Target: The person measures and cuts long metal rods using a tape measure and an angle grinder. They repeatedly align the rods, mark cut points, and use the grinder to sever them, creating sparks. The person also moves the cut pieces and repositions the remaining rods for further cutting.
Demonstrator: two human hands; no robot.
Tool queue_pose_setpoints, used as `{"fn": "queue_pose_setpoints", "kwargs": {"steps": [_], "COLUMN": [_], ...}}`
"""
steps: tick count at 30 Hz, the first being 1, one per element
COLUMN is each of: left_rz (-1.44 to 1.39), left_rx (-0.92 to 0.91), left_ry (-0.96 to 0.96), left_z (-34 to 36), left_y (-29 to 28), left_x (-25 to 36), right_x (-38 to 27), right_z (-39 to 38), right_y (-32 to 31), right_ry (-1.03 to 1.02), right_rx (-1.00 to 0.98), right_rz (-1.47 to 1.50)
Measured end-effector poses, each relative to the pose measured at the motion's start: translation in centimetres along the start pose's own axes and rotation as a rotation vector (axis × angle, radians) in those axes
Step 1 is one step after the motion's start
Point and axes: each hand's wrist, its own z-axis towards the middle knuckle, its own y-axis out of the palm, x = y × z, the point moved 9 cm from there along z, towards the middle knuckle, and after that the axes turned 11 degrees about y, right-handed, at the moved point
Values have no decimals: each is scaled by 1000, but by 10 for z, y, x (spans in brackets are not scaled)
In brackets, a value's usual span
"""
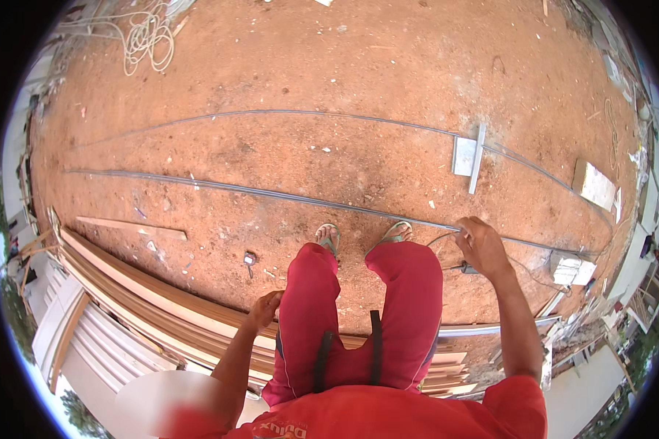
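Note:
My right hand reaches forward beyond my right knee. Its thumb and fingers are pinched together and overlap a bundle of thin grey metal rods lying across the dirt. Whether the fingers grip the rods or some smaller thing, I cannot make out. Beside that hand, a dark cable curves near a small black device. My left hand hangs beside my left leg with fingers curled together, and nothing shows in it. Farther out, another thin rod arcs over the ground.
A grey block lies under a metal bar; white blocks rest at right. Stacked wooden boards flank my left, near a loose plank and a small dark tool. Coiled rope lies far left.

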Motion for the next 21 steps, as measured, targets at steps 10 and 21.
{"fn": "queue_pose_setpoints", "kwargs": {"steps": [10,21], "left_rz": [-180,-300], "left_rx": [93,381], "left_ry": [-284,64], "left_z": [-328,-235], "left_y": [83,-69], "left_x": [-155,-150], "right_x": [-179,-436], "right_z": [-181,61], "right_y": [34,-162], "right_ry": [100,-61], "right_rx": [-46,144], "right_rz": [407,174]}}
